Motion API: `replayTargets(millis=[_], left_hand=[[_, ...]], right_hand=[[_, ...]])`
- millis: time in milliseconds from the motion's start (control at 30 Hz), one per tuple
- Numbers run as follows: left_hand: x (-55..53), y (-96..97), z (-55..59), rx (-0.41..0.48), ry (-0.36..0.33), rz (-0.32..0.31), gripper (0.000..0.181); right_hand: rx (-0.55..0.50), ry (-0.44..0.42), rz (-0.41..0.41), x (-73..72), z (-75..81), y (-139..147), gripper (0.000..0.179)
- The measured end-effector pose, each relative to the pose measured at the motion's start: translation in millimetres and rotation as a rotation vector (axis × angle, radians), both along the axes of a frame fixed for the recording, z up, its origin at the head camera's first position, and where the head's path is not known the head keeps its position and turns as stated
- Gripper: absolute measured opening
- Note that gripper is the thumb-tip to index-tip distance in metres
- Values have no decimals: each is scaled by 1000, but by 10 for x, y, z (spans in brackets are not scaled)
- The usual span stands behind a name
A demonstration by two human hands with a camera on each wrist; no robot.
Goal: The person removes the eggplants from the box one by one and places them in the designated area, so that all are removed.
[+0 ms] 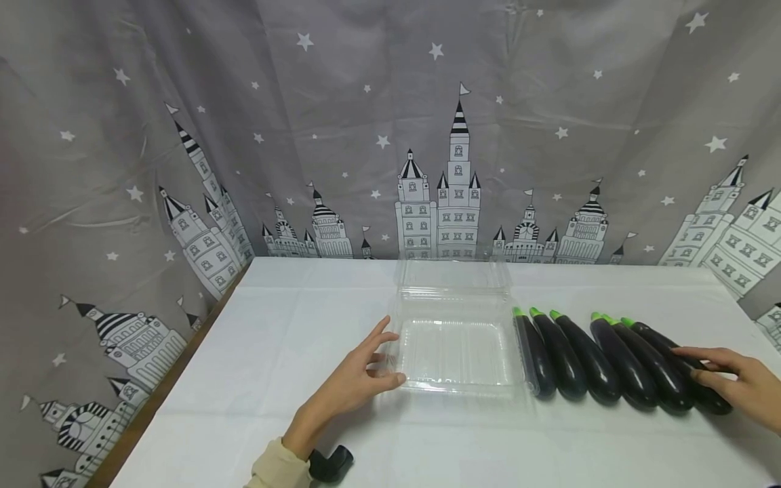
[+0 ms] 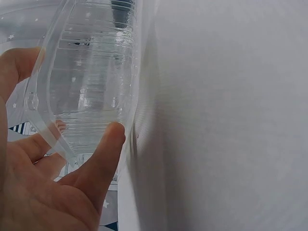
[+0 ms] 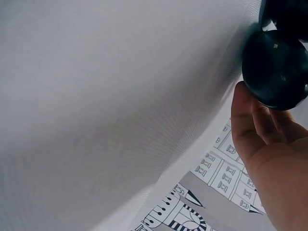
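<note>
Six eggplants lie side by side on the white table (image 1: 293, 325), right of an open clear clamshell box (image 1: 457, 346), with a castle-print curtain (image 1: 183, 135) behind and nothing blocking either hand. The rightmost eggplant (image 1: 680, 356) runs long-ways near-to-far, green stem end far and a bit left, rounded end near. The right hand (image 1: 741, 386) rests on it with fingers laid over it, not clearly clamped, while the left hand (image 1: 360, 376) touches the box's left edge with loose, spread fingers.

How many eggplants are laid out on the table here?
6 dark purple eggplants with green stems lie side by side on the white table, right of the clear plastic clamshell container. The right hand rests on the outermost one.
</note>
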State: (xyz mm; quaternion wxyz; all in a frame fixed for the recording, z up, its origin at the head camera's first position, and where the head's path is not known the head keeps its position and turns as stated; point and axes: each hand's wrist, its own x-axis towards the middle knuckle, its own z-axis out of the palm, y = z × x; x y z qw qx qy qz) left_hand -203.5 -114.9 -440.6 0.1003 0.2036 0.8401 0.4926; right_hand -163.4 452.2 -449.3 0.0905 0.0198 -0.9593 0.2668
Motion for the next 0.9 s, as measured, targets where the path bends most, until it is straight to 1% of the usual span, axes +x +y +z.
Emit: replayTargets(millis=[133, 233, 467, 633, 800, 900], left_hand=[[7, -12, -7, 7, -1, -1, 72], [11, -16, -16, 17, 1, -3, 73], [0, -9, -27, 20, 1, -7, 74], [-1, -8, -27, 19, 2, -5, 74], [-1, -10, -30, 22, 2, -8, 71], [0, -12, -29, 7, 12, -7, 68]], right_hand=[[-40, 19, 8, 22, -14, 10, 35], [-46, 11, 9, 32, 2, -16, 38], [-43, -66, -4, 36, 45, -43, 37], [-14, -53, -2, 30, 28, -35, 32], [-38, -13, 3, 36, -11, -5, 28], [-57, -1, 14, 43, -30, -1, 30]])
